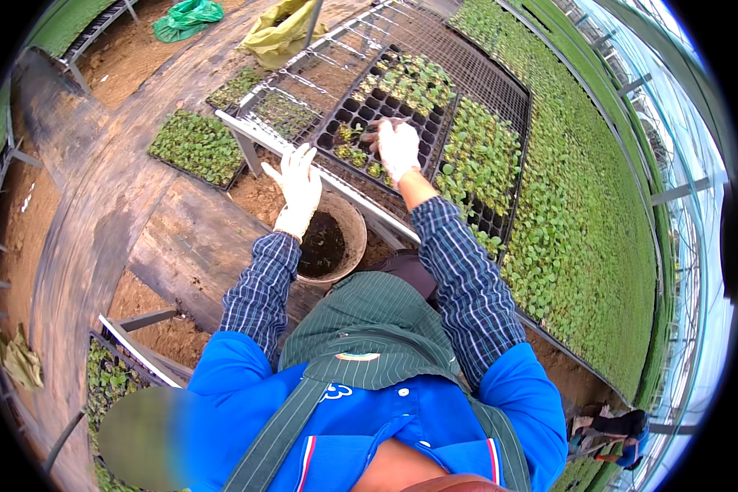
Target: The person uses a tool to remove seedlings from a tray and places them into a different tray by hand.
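Observation:
My left hand (299, 187), in a white glove, rests with its fingers spread by the white metal edge (344, 183) of the bench. Nothing shows in it. Over the black plastic cell tray (329, 136) is my right hand (397, 144), its glove soiled at the fingers, which point down among the cells; whether they hold a seedling cannot be seen. That tray has green seedlings (427, 77) towards its far end, a few near my fingers, and bare cells between. A fuller seedling tray (480, 147) lies right beside it. Below my left hand stands a bucket (355, 237) with dark soil inside.
Wire mesh (467, 55) tops the bench, and dense seedlings (590, 234) spread to the right. Another seedling tray (197, 147) lies on the ground at the left. A yellow sack (277, 37) and green sack (187, 19) are farther off. Another person (618, 430) bends at the lower right.

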Demonstrator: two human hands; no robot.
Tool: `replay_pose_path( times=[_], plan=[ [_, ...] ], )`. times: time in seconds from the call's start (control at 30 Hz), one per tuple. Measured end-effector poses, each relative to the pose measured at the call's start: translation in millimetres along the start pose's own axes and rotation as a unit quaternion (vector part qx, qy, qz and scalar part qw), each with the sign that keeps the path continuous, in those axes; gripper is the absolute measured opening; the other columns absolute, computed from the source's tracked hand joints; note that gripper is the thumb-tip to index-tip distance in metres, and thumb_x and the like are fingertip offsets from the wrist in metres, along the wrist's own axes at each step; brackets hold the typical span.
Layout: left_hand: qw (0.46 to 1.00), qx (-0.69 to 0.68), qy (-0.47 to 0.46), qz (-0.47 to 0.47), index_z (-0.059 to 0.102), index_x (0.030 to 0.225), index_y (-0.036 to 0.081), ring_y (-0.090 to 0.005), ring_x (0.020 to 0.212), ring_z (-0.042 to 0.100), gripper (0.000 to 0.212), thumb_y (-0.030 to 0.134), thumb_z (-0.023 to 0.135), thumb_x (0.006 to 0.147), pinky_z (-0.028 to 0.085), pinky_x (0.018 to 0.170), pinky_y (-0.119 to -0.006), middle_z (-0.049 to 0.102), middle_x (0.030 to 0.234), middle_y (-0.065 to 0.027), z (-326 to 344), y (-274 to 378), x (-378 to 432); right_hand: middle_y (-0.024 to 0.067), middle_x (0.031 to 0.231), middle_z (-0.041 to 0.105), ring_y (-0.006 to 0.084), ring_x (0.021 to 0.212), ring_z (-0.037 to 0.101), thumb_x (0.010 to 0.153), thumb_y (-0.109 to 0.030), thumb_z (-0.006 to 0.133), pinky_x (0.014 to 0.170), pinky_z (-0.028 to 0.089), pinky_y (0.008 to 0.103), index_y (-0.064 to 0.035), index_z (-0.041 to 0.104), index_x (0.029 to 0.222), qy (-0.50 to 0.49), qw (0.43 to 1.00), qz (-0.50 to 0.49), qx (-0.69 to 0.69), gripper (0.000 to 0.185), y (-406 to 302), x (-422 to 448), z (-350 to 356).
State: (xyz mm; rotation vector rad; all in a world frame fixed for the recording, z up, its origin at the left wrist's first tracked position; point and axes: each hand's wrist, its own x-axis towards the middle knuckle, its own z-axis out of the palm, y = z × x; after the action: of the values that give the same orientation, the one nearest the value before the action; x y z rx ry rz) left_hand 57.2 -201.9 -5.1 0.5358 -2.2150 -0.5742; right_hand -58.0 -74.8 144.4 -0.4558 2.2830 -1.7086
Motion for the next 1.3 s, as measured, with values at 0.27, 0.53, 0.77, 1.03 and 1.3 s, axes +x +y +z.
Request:
replay_pose_path(
  times=[0.27,0.53,0.77,1.03,1.3],
  plan=[
    [0.996,0.012,-0.076,0.054,0.064,0.115,0.016,-0.027,0.132,0.038,0.032,0.016,0.058,0.083,0.0,0.109,-0.068,0.054,0.129,-0.0019,2,-16,19,0.019,0.079,0.067,0.0363,0.081,0.066,0.091,-0.037,0.054,0.076,0.05,0.0432,-0.0022,0.065,0.09,0.019,0.898,-0.166,-0.408,0.036,10,30,46],
    [0.987,0.031,-0.123,0.102,0.059,0.124,0.019,-0.0292,0.135,0.034,0.037,0.025,0.056,0.088,0.008,0.107,-0.067,0.048,0.138,-0.004,5,-13,26,0.015,0.078,0.07,0.0247,0.074,0.069,0.093,-0.031,0.052,0.073,0.053,0.0346,-0.0008,0.063,0.099,0.022,0.952,-0.123,-0.28,0.033,-10,8,-14],
    [0.945,0.149,-0.235,0.171,0.048,0.137,0.02,-0.0339,0.139,0.026,0.048,0.041,0.045,0.094,0.015,0.104,-0.071,0.039,0.147,-0.0072,8,0,32,0.0096,0.077,0.071,0.0097,0.063,0.064,0.096,-0.024,0.053,0.056,0.047,0.021,0.0011,0.062,0.1,0.16,0.962,-0.159,-0.154,0.027,37,-47,-162],
    [0.982,0.048,-0.091,0.158,0.059,0.123,0.015,-0.0251,0.127,0.044,0.035,0.02,0.058,0.089,0.013,0.106,-0.061,0.052,0.13,-0.0054,20,35,-7,0.009,0.081,0.068,0.0168,0.069,0.067,0.095,-0.018,0.052,0.065,0.05,0.0297,0.0006,0.063,0.097,0.371,0.903,-0.081,-0.203,0.021,75,-110,-326],
    [0.99,0.09,-0.039,0.104,0.038,0.141,0.01,-0.0281,0.138,0.03,0.051,0.014,0.046,0.091,0.003,0.107,-0.067,0.036,0.147,-0.008,66,95,-13,0.0151,0.082,0.067,0.0329,0.078,0.065,0.094,-0.032,0.046,0.076,0.049,0.0408,-0.0121,0.064,0.101,0.35,0.836,0.009,-0.423,0.028,138,-105,-368]
  ],
)
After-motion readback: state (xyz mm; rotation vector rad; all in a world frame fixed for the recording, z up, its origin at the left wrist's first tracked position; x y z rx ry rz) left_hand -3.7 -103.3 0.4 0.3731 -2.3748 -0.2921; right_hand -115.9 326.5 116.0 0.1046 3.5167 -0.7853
